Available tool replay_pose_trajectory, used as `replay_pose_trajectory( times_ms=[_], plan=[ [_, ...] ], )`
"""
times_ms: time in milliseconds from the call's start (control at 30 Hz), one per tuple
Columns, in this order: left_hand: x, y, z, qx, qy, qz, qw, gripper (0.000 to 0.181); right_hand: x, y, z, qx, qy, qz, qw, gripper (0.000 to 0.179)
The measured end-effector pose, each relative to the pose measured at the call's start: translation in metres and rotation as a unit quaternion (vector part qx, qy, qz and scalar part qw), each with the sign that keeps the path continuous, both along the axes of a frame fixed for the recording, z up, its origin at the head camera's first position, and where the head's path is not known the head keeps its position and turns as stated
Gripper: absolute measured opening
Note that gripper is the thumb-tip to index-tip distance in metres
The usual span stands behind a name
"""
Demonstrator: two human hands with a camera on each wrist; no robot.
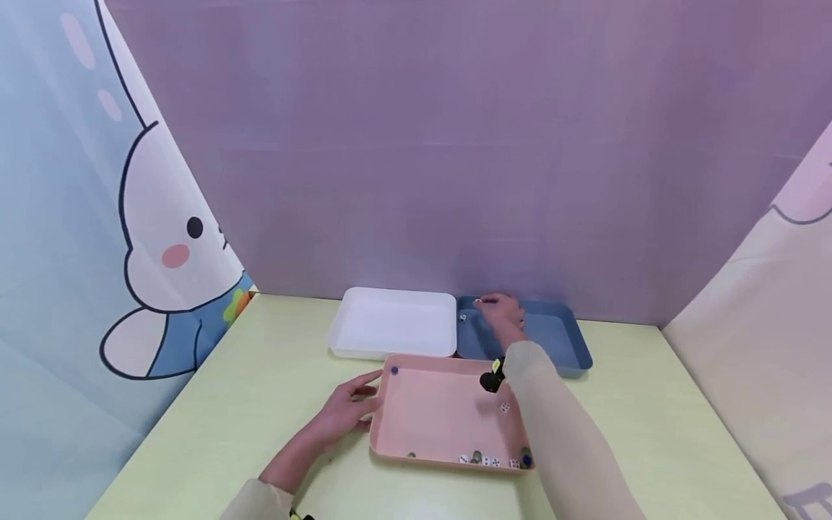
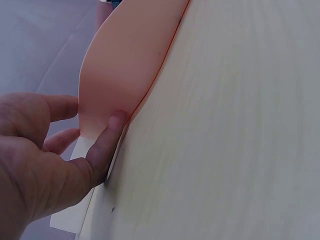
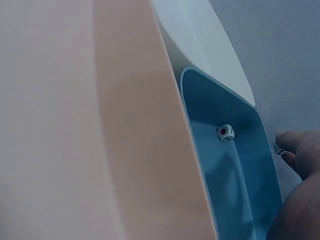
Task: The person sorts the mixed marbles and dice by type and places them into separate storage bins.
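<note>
My right hand [image 1: 502,310] pinches a white die [image 3: 278,148] between thumb and fingertip, above the left back part of the blue tray [image 1: 555,334]. Inside that tray, near its left wall, lies another die [image 3: 226,133] with a red dot on one face. My left hand [image 1: 349,409] rests against the left side of the pink tray [image 1: 435,404], its thumb [image 2: 116,122] on the outer wall. Several dice [image 1: 496,461] lie along the pink tray's front wall among small greenish round pieces [image 1: 477,457]. One more die [image 1: 505,407] lies farther back, partly beside my right sleeve.
A white tray [image 1: 395,325] stands left of the blue one, behind the pink tray. A small dark blue round piece [image 1: 394,370] sits in the pink tray's back left corner, another [image 1: 527,459] at front right. A purple cloth [image 1: 442,159] hangs behind the table.
</note>
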State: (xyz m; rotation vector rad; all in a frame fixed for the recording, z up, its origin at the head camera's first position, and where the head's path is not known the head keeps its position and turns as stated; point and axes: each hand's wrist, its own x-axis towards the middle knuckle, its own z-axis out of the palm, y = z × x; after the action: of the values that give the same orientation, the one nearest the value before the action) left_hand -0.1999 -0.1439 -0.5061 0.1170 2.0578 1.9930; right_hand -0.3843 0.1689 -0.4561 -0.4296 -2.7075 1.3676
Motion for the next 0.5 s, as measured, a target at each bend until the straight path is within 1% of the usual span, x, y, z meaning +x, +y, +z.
replay_pose_trajectory(
  times_ms=[133,333,500],
  plan=[
    [0.0003,0.0010,0.0013,0.003,0.001,0.000,1.0000,0.056,0.0004,0.0014,0.0008,0.000,0.004,0.002,1.0000,0.025],
    [0.0024,0.0030,0.0032,0.007,-0.001,-0.002,1.0000,0.056,0.0023,0.0033,0.0032,0.017,-0.011,0.004,0.9998,0.025],
    [0.0032,0.0041,0.0045,0.004,0.003,-0.001,1.0000,0.056,0.0022,0.0070,0.0059,0.016,-0.014,0.016,0.9997,0.027]
  ],
)
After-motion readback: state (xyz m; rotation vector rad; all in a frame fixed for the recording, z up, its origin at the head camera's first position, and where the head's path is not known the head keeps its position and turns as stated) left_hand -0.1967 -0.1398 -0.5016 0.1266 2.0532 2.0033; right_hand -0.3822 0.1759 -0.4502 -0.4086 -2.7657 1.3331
